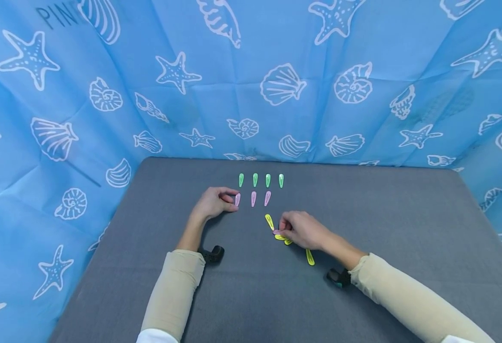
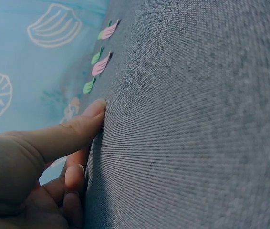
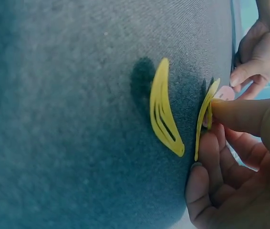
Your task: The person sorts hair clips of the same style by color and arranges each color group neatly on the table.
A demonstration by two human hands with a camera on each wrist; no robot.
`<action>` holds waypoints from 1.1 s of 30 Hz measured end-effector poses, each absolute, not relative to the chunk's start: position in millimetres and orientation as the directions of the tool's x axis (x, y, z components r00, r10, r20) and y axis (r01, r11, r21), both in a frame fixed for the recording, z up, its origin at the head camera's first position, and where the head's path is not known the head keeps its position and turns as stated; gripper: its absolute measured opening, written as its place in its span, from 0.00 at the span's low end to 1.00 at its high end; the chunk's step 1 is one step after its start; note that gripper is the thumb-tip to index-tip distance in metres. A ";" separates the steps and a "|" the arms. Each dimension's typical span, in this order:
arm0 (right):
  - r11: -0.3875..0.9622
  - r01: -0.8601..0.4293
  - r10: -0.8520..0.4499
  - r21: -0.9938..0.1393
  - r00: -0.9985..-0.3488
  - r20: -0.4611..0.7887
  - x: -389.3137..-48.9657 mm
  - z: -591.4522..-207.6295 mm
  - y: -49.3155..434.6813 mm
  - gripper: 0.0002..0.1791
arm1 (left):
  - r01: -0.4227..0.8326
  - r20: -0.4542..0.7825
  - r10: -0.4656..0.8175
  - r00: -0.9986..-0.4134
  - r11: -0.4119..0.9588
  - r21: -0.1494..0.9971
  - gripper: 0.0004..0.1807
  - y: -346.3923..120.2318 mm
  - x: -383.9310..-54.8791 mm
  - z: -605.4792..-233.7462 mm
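Observation:
My left hand [image 1: 214, 203] pinches the leftmost pink snap hair clip [image 1: 238, 199] of a row of three, thumb at its near end and a finger at its far end. In the left wrist view the thumb hides that clip. My right hand [image 1: 305, 230] rests over a loose group of yellow hair clips [image 1: 270, 221]. Its thumb and fingers pinch another pink hair clip [image 1: 276, 232], partly covered, with yellow clips right against it. One yellow clip [image 3: 164, 112] lies apart, nearer the right wrist.
Several green hair clips [image 1: 255, 180] stand in a row behind the pink row. Two more pink clips [image 1: 253, 198] lie right of the left hand. All lie on a grey cloth-covered table [image 1: 251, 295]. A blue curtain [image 1: 251, 95] with shell prints hangs along the back.

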State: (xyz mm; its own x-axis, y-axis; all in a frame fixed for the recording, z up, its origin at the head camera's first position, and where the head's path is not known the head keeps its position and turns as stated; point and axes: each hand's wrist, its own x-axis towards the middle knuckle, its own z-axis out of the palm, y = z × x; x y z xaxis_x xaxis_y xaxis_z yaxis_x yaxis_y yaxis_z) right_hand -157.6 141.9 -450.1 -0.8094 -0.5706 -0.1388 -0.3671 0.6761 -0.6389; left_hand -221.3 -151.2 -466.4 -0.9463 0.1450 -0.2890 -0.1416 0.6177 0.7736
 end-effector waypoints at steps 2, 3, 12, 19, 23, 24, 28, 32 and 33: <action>0.667 -0.358 -0.567 -0.653 -0.813 -0.133 -157.8 -449.5 142.8 0.04 | -0.142 -0.292 0.148 -0.945 0.619 0.772 0.25 -151.3 -221.5 -466.4; 0.662 -0.354 -0.563 -0.660 -0.817 -0.127 -157.9 -449.4 143.4 0.03 | -0.141 -0.293 0.150 -0.944 0.620 0.772 0.25 -151.3 -221.6 -466.3; 0.658 -0.333 -0.473 -0.675 -0.881 -0.026 -175.7 -450.7 143.6 0.08 | -0.138 -0.295 0.158 -0.942 0.617 0.774 0.26 -152.6 -221.2 -463.5; 0.681 -0.218 -0.332 -0.700 -0.943 -0.030 -203.4 -455.0 141.0 0.05 | -0.139 -0.300 0.168 -0.939 0.612 0.778 0.26 -152.2 -220.7 -464.0; 0.694 -0.205 -0.305 -0.690 -0.952 -0.023 -214.9 -456.7 137.2 0.04 | -0.143 -0.302 0.167 -0.939 0.609 0.780 0.26 -152.2 -220.3 -464.6; 0.700 -0.206 -0.301 -0.684 -0.953 -0.021 -216.7 -457.1 136.2 0.05 | -0.144 -0.303 0.167 -0.938 0.607 0.781 0.26 -152.1 -220.4 -464.3; 0.738 -0.196 -0.279 -0.646 -0.960 -0.027 -221.6 -459.3 133.5 0.07 | -0.148 -0.303 0.169 -0.938 0.595 0.790 0.26 -152.0 -221.8 -463.5; 0.767 -0.177 -0.254 -0.617 -0.967 -0.037 -224.8 -460.9 131.3 0.08 | -0.148 -0.303 0.170 -0.938 0.595 0.790 0.27 -152.9 -222.3 -463.2; 0.771 -0.173 -0.250 -0.612 -0.967 -0.042 -225.1 -461.2 130.7 0.09 | -0.149 -0.305 0.170 -0.937 0.594 0.791 0.27 -153.2 -222.3 -463.3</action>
State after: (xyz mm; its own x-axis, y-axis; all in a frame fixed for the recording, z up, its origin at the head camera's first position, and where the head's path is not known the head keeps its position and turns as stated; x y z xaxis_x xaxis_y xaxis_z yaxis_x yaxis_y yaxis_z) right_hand -225.1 130.7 -461.2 -0.9673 -0.2500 -0.0422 -0.1726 0.7715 -0.6124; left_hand -222.3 -153.2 -463.3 -0.9369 0.1704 -0.3051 -0.1494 0.5938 0.7906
